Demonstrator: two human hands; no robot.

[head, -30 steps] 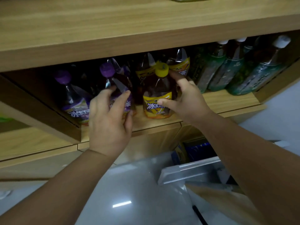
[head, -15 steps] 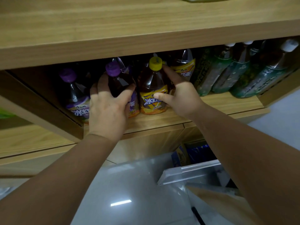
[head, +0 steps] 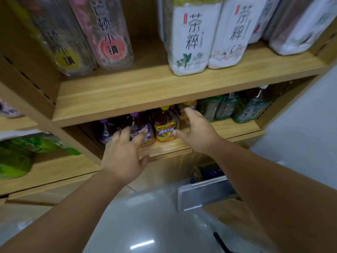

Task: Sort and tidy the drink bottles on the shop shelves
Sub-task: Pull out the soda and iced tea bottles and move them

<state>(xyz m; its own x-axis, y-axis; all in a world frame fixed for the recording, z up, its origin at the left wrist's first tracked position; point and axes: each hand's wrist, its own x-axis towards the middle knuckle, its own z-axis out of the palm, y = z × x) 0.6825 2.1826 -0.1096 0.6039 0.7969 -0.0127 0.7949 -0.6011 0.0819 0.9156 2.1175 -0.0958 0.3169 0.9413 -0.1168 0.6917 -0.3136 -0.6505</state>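
Observation:
On the low shelf (head: 237, 127) stand two dark bottles with purple caps (head: 141, 131) and, to their right, a yellow-capped iced tea bottle (head: 165, 129) with a yellow label. Another yellow-labelled bottle (head: 189, 105) shows behind it. My left hand (head: 124, 154) hovers with spread fingers in front of the right purple bottle, its thumb by the shelf's front edge. My right hand (head: 197, 132) has loose, straight fingers beside the yellow bottle, its thumb tip touching the label. Neither hand grips a bottle.
Green-labelled bottles (head: 251, 110) fill the right of the low shelf. The shelf above (head: 145, 92) carries white tea bottles (head: 189, 37) and clear bottles (head: 107, 30). Green bottles (head: 21, 148) lie in the left bay. A white box (head: 204, 192) sits on the glossy floor.
Both hands have let go of their bottles, which now stand on the shelf, and have drawn back a little. The view has tilted up, showing the shelf above.

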